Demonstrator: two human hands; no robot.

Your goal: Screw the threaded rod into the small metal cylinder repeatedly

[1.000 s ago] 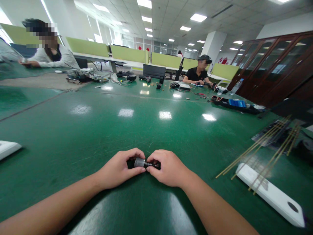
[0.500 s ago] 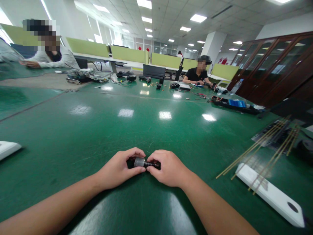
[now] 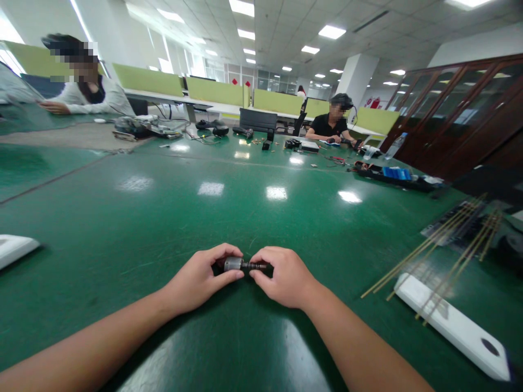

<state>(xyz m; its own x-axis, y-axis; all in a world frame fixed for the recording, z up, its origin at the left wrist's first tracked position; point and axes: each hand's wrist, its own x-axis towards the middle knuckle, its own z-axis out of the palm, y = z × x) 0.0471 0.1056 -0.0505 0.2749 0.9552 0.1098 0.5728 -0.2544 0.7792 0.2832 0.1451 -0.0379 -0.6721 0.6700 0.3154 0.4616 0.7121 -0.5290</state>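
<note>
Small metal cylinder (image 3: 232, 264) with dark thin shaft (image 3: 254, 266): both ends hidden inside curled fingers, make not legible. Location: near edge of green bench (image 3: 261, 212), held low over its surface between both hands. Surroundings: brass rods (image 3: 433, 245) lying across a white strip (image 3: 449, 321) to the right; white item (image 3: 14, 249) cut off at left edge; two seated persons at far benches. Left hand (image 3: 196, 280) pinches the cylinder; right hand (image 3: 286, 277) pinches the shaft; forearms converge.
</note>
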